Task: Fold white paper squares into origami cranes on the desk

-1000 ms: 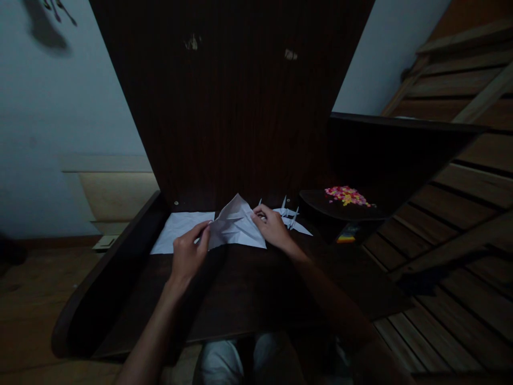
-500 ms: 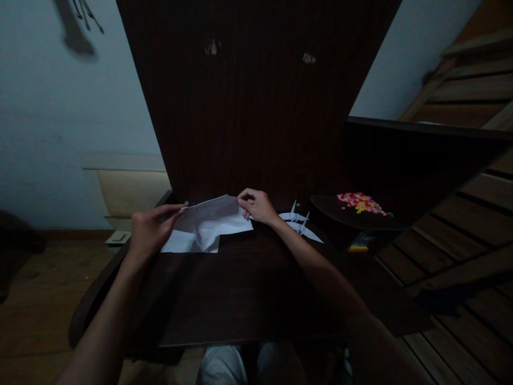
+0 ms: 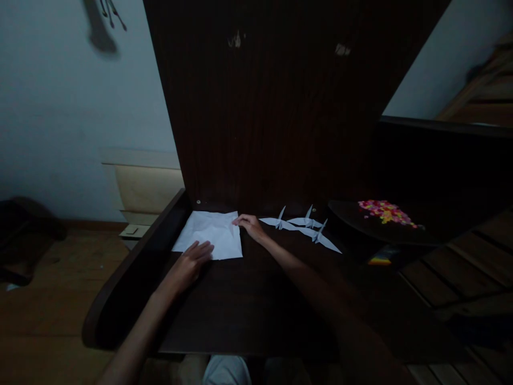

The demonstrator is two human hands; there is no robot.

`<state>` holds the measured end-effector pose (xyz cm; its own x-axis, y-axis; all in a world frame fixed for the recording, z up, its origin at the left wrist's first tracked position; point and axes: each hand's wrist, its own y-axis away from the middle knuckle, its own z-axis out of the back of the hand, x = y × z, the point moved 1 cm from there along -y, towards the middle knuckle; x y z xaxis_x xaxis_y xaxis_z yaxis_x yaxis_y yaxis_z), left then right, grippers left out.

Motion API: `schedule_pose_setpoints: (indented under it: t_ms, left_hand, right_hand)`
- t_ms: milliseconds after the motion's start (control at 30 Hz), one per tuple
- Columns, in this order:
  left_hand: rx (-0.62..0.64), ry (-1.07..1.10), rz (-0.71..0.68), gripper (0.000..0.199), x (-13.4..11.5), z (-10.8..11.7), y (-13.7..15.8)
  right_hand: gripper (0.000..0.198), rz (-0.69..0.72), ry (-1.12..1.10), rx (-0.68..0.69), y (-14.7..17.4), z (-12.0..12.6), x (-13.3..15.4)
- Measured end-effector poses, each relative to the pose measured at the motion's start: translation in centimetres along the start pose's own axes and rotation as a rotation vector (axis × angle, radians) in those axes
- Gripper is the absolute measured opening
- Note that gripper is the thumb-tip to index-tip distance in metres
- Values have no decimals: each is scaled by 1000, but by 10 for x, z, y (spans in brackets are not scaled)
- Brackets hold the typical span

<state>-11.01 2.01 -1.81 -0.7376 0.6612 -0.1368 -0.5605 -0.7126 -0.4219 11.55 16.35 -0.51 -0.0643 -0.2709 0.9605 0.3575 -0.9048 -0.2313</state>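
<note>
White sheets of paper (image 3: 216,235) lie stacked at the left of the dark wooden desktop, slightly wrinkled. Over their front edge, my left hand (image 3: 193,261) rests with fingers stretched out and lying flat on the top sheet. My right hand (image 3: 249,225) is at the back right corner, finger and thumb pinched on the paper's edge. Three folded white paper cranes stand to the right of that hand: a left one (image 3: 280,223), a back one (image 3: 308,221) and a front one (image 3: 317,236).
Colourful small pieces (image 3: 387,212) are heaped on a dark corner shelf (image 3: 344,214) at the right. A raised wooden side edge (image 3: 132,272) borders the desktop on the left. The tall dark back panel (image 3: 272,117) rises behind. Wooden slats (image 3: 444,272) show at lower right.
The raised sheet has come down flat onto the other paper. My left hand has moved from its upper left edge to the front edge and opened. The view has shifted, showing the third crane.
</note>
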Motion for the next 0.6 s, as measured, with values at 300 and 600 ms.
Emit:
schedule_pose_setpoints:
  t_ms: [300, 600]
  left_hand:
    - [-37, 77, 502, 50, 12, -3, -13]
    - [339, -196, 652, 63, 34, -21, -20]
  right_hand:
    - [13, 137, 491, -11, 10, -27, -28]
    - [22, 187, 869, 60, 19, -44, -21]
